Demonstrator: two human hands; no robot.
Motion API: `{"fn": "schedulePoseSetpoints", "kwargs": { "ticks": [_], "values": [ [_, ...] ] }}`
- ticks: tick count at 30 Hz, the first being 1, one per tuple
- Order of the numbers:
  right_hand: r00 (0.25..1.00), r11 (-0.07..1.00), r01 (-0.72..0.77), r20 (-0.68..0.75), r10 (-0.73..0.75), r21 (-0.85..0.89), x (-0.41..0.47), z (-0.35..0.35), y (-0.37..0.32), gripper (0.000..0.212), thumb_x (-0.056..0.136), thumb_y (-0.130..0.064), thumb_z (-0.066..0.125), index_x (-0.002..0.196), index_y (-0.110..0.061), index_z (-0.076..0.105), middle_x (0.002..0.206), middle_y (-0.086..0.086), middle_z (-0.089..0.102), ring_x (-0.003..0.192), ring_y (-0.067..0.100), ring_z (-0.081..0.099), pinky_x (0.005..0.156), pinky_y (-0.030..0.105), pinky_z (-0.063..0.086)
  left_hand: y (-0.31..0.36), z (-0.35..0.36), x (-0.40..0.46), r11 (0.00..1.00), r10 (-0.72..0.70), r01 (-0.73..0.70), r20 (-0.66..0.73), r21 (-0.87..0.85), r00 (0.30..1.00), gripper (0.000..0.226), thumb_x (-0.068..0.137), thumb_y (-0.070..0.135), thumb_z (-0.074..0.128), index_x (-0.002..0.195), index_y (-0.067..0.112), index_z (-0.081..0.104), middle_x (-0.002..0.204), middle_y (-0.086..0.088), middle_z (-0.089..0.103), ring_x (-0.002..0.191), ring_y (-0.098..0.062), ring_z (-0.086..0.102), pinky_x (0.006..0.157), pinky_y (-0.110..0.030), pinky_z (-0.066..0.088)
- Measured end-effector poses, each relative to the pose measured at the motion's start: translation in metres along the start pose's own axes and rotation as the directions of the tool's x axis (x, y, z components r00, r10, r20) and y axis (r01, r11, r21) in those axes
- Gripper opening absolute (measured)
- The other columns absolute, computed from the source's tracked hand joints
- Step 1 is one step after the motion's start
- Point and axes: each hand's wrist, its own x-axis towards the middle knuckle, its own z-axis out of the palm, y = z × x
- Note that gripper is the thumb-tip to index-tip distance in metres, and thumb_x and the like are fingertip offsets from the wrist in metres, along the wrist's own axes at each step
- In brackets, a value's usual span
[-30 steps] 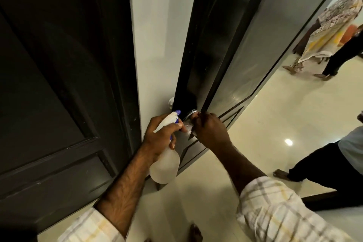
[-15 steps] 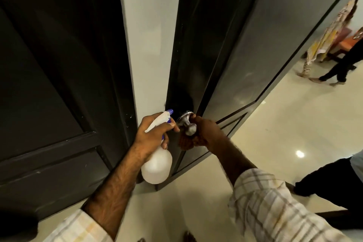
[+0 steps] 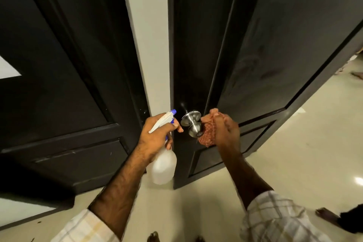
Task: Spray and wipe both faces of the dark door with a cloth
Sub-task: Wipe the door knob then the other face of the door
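From my feed: both forearms bare and hairy. Left sleeve [image 3: 82,228] and right sleeve [image 3: 279,220] rolled up toward the elbow, pale cream checked cloth with faint grey and yellowish lines. Bare toes [image 3: 153,236] show at the bottom edge.

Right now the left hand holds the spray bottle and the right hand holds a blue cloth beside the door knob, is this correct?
Not quite: the cloth is reddish-orange, not blue, as the head view shows. The rest holds: the left hand grips the spray bottle, and the right hand holds the cloth beside the door knob.

Two dark doors [image 3: 275,45] — one knob [image 3: 193,125], one spray bottle [image 3: 163,163], one cloth [image 3: 208,133], two hands [image 3: 155,135].
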Motion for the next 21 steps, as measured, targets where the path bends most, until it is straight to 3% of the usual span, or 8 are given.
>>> {"fn": "schedulePoseSetpoints", "kwargs": {
  "ticks": [2, 5, 8, 11, 13, 15, 17, 21],
  "values": [
    [0.984, 0.973, 0.158, 0.106, -0.141, -0.166, -0.004, 0.001, 0.001, 0.031, 0.109, -0.046, 0.061, 0.1, -0.018, 0.072, 0.087, 0.006, 0.076, 0.077, 0.023, 0.077, 0.068, 0.044, 0.067, 0.001, 0.007, -0.004, 1.0, -0.01, 0.011, -0.036, 0.012, 0.999, 0.017, 0.104, 0.006, 0.059, 0.096, -0.001, 0.073, 0.092, -0.014, 0.078, 0.047, -0.034, 0.053, 0.051, -0.035, 0.051],
    [0.994, 0.934, 0.042, 0.105, -0.004, -0.354, 0.004, -0.004, -0.006, 0.042, 0.098, -0.063, 0.069, 0.085, -0.023, 0.068, 0.074, 0.003, 0.073, 0.064, 0.018, 0.073, 0.063, 0.043, 0.066, 0.003, 0.016, -0.01, 1.0, -0.018, 0.019, -0.069, 0.019, 0.997, 0.018, 0.105, 0.007, 0.059, 0.096, 0.001, 0.074, 0.092, -0.014, 0.078, 0.048, -0.032, 0.054, 0.053, -0.036, 0.051],
    [0.998, 0.872, -0.007, 0.045, 0.033, -0.489, 0.019, -0.016, -0.007, 0.022, 0.094, -0.046, 0.08, 0.092, -0.029, 0.067, 0.087, -0.007, 0.071, 0.077, 0.007, 0.07, 0.068, 0.026, 0.058, 0.004, 0.019, -0.016, 1.0, -0.02, 0.022, -0.081, 0.016, 0.997, 0.017, 0.105, 0.007, 0.059, 0.097, 0.002, 0.074, 0.092, -0.013, 0.078, 0.048, -0.034, 0.054, 0.054, -0.038, 0.051],
    [0.987, 0.872, 0.108, 0.155, -0.038, -0.478, 0.016, -0.02, -0.001, 0.023, 0.096, -0.026, 0.078, 0.116, -0.035, 0.07, 0.112, -0.014, 0.066, 0.096, 0.001, 0.066, 0.08, 0.02, 0.056, 0.007, 0.021, -0.023, 1.0, -0.013, 0.015, -0.106, 0.019, 0.994, 0.016, 0.104, 0.008, 0.06, 0.097, 0.004, 0.074, 0.092, -0.013, 0.078, 0.046, -0.028, 0.054, 0.055, -0.04, 0.052],
    [0.981, 0.867, 0.105, 0.194, -0.009, -0.488, 0.006, -0.02, -0.001, 0.017, 0.101, -0.025, 0.072, 0.114, -0.036, 0.072, 0.108, -0.016, 0.065, 0.093, 0.0, 0.064, 0.077, 0.015, 0.051, 0.01, 0.023, -0.03, 1.0, -0.009, 0.01, -0.127, 0.01, 0.992, 0.015, 0.104, 0.008, 0.061, 0.096, 0.007, 0.074, 0.091, -0.012, 0.078, 0.045, -0.025, 0.055, 0.056, -0.039, 0.052],
    [0.971, 0.869, 0.049, 0.227, 0.075, -0.492, -0.001, -0.018, -0.006, 0.01, 0.104, -0.038, 0.068, 0.102, -0.032, 0.075, 0.095, -0.015, 0.07, 0.084, 0.003, 0.069, 0.071, 0.022, 0.051, 0.013, 0.024, -0.037, 1.0, 0.005, -0.006, -0.139, -0.001, 0.99, 0.017, 0.103, 0.007, 0.062, 0.092, 0.013, 0.073, 0.088, -0.012, 0.078, 0.046, -0.026, 0.055, 0.057, -0.037, 0.051],
    [0.95, 0.85, 0.016, 0.273, 0.151, -0.527, -0.005, -0.01, -0.01, 0.03, 0.1, -0.056, 0.068, 0.093, -0.027, 0.073, 0.082, -0.015, 0.07, 0.071, -0.001, 0.069, 0.065, 0.026, 0.048, 0.015, 0.025, -0.042, 0.999, -0.004, -0.001, -0.151, -0.033, 0.988, 0.022, 0.103, 0.005, 0.062, 0.089, 0.02, 0.069, 0.086, -0.011, 0.078, 0.046, -0.026, 0.053, 0.055, -0.035, 0.05],
    [0.954, 0.778, 0.073, 0.271, 0.128, -0.625, -0.006, 0.013, -0.008, 0.048, 0.089, -0.071, 0.072, 0.116, -0.032, 0.067, 0.096, -0.018, 0.068, 0.081, -0.003, 0.061, 0.065, 0.021, 0.041, 0.013, 0.02, -0.04, 0.999, -0.007, 0.003, -0.106, -0.039, 0.994, 0.016, 0.102, 0.005, 0.062, 0.091, 0.01, 0.072, 0.086, -0.013, 0.078, 0.046, -0.03, 0.051, 0.046, -0.031, 0.047]
  ]
}}
